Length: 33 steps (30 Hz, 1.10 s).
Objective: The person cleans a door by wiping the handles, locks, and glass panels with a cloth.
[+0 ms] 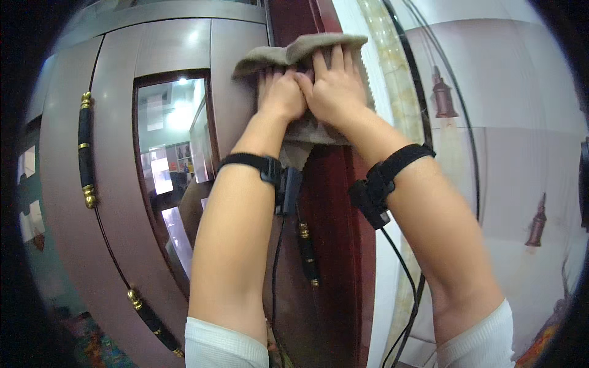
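Note:
Both hands press a grey-beige cloth (329,42) against an upright dark red panel (331,198) in the upper middle of the view. My left hand (281,95) lies on the cloth's left part, its fingertips partly hidden under a fold. Beside it, my right hand (339,89) rests on the right part with fingers spread upward, its thumb touching the left hand. The cloth's upper edge folds over above the fingers, and its lower part hangs below the wrists. A black strap with a small device (287,191) is on the left forearm; another strapped device (372,198) is on the right.
To the left stands a grey-brown cabinet door (175,46) with a mirrored panel (175,119) and a black-and-gold handle (85,147). Another such handle (307,253) shows below the hands. Black cables (405,257) hang at right, near wallpaper (501,156) with rocket prints.

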{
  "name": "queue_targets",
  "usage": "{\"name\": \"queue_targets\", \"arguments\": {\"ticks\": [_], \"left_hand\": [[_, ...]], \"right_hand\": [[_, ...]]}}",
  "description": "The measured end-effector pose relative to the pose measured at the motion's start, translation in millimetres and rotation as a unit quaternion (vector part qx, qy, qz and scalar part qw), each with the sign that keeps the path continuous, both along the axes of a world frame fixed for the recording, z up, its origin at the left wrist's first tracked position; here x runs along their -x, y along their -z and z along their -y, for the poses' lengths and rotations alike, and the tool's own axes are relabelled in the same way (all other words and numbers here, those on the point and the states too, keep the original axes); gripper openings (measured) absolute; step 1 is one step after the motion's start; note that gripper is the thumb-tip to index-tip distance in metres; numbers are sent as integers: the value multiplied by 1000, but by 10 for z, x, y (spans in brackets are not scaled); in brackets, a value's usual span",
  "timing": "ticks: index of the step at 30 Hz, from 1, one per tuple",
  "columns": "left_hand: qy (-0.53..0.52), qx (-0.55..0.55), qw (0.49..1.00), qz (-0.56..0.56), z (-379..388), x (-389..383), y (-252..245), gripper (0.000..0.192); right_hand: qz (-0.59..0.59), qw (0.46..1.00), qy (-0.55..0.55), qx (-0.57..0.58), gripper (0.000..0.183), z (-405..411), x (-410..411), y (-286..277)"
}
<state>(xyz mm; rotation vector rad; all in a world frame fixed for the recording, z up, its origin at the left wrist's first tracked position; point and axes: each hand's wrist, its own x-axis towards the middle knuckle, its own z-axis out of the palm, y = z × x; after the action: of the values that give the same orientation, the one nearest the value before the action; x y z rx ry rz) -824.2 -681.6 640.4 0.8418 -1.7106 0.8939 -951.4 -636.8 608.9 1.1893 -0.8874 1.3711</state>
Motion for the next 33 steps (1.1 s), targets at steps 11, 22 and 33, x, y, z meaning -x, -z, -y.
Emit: {"name": "queue_targets", "arguments": {"ticks": [11,22,33], "left_hand": [[-25,150,987,44,505,7,259,69],[129,104,986,17,105,1,1894,57],[81,0,996,21,-85,-36,1555,59]], "right_hand": [[-69,996,-40,43,67,183,220,314],[-44,996,-68,-36,55,-137,164,1799],[-80,987,-19,-135,64,-221,313,1527]]}}
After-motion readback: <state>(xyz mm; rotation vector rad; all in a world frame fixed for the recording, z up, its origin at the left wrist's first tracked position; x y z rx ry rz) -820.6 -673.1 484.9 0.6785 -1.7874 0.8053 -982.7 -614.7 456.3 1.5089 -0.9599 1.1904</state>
